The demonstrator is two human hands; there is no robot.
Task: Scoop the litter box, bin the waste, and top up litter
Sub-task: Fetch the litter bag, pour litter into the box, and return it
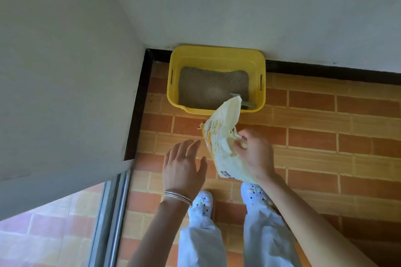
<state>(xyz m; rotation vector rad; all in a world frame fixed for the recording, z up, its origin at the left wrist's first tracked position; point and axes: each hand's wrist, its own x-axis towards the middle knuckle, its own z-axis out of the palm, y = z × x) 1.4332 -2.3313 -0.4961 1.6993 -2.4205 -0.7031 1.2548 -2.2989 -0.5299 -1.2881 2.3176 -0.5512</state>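
Pinching the litter bag [221,136] by its crumpled edge with the right hand [253,154], fingers [240,136] clamped tight on it. Left hand [184,165] just beside the bag, fingers spread, gripping nothing. Bag's long axis running straight ahead from the fingers, far end toward the litter box [217,50], over the scoop [247,103]. Probably just needs tipping forward.

Soft, even daylight is cast; lines are bent toward the edges; the left hand [184,165] is slightly blurred.
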